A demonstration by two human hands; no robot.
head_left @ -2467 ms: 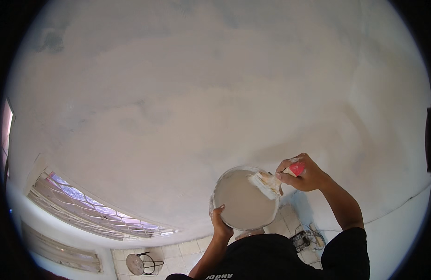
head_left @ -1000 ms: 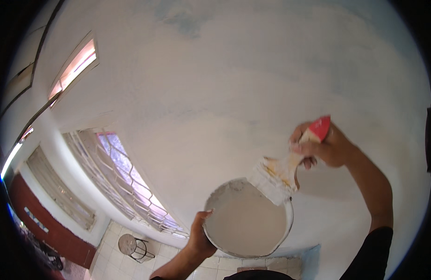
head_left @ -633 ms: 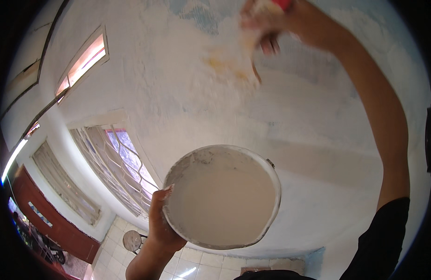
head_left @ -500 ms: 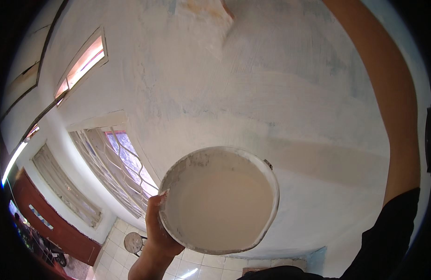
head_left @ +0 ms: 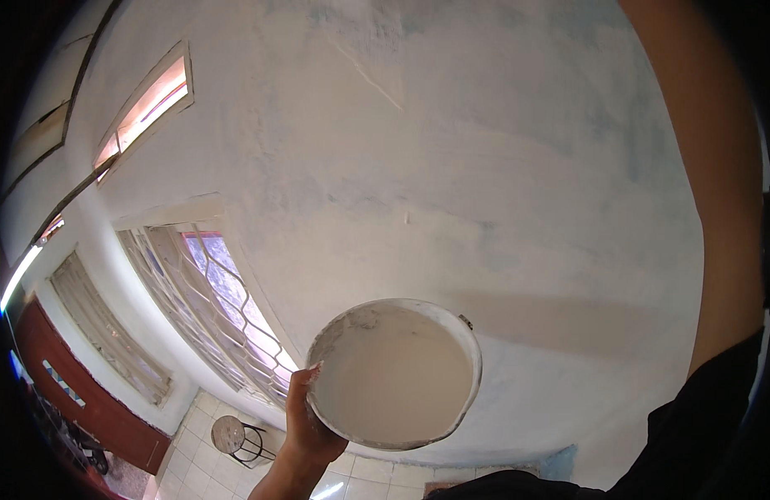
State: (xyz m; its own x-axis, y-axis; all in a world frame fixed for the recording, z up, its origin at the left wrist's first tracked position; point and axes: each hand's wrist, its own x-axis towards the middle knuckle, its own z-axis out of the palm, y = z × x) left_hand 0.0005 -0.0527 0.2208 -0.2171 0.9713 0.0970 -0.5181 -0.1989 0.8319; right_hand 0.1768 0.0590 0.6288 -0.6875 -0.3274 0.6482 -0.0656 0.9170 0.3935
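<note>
My left hand grips the near left rim of a round, smeared bucket, thumb over the edge and fingers underneath, mostly hidden. Smooth, pale off-white liquid fills much of it, and dried smears coat the inner wall. My right arm reaches up along the right side and leaves the picture at the top; the right hand is out of view. Facing me is a wall with uneven white coating over patches of pale blue. A thin raised streak and a small white drip mark it.
At the left are a window with a wavy grille, a narrow high window and a red-brown door. Below, a round stool stands on the pale tiled floor.
The bucket and my left hand have moved lower and farther from view. The right arm has shifted right. An orange-brown edge at the top of the wall is gone from view; a thin streak shows there.
</note>
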